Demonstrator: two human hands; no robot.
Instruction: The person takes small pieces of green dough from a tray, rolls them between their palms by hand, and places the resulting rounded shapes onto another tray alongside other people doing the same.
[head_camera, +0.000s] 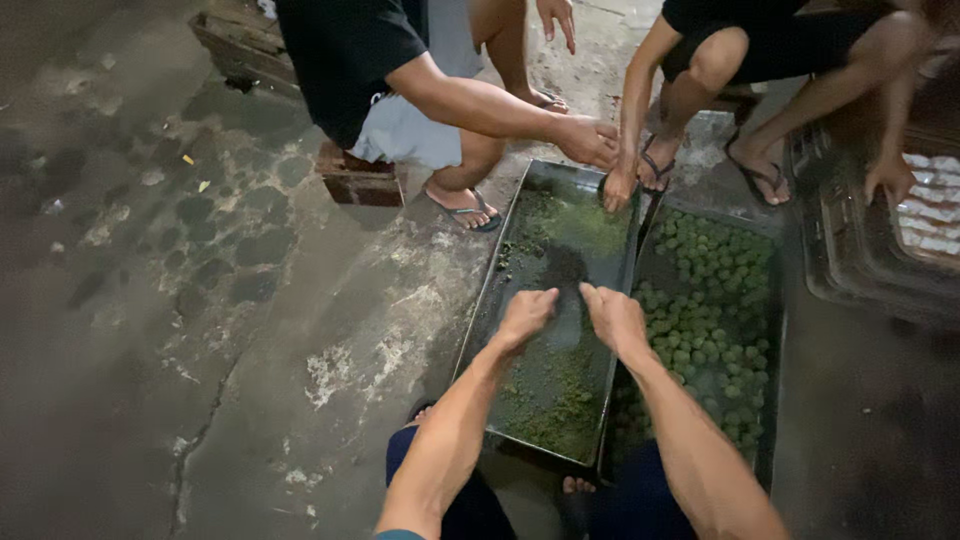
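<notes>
While crouched over a concrete floor (200, 330), seen from above: left hand (526, 314) and right hand (614, 318), side by side and nearly touching, both over the middle of a long metal tray (480, 320) smeared with green crumbs (560, 400). Left hand curled into a loose fist, knuckles up, fingertips hidden beneath; whether anything lies inside that grip cannot be told. Right hand half closed, fingers bent down toward the tray bed, contents likewise out of sight. Between the two hands, a bare grey patch of tray bed; thicker green residue at the near end and at the far end.

Just beside it on the right, touching edge to edge, a second tray (770, 330) packed with small green balls (710, 300). At the far end of the first tray, two other people squatting in sandals: one in a black shirt and pale shorts, a hand (588, 140) resting on the tray rim; the other in dark clothing, a hand (619, 186) pressed down at the same corner. Farther right, a dark plastic crate (850, 260) holding white pieces, with that second person's other hand (890, 178) on its edge. Behind, a low brick-coloured block (358, 180) under the first squatting person.
</notes>
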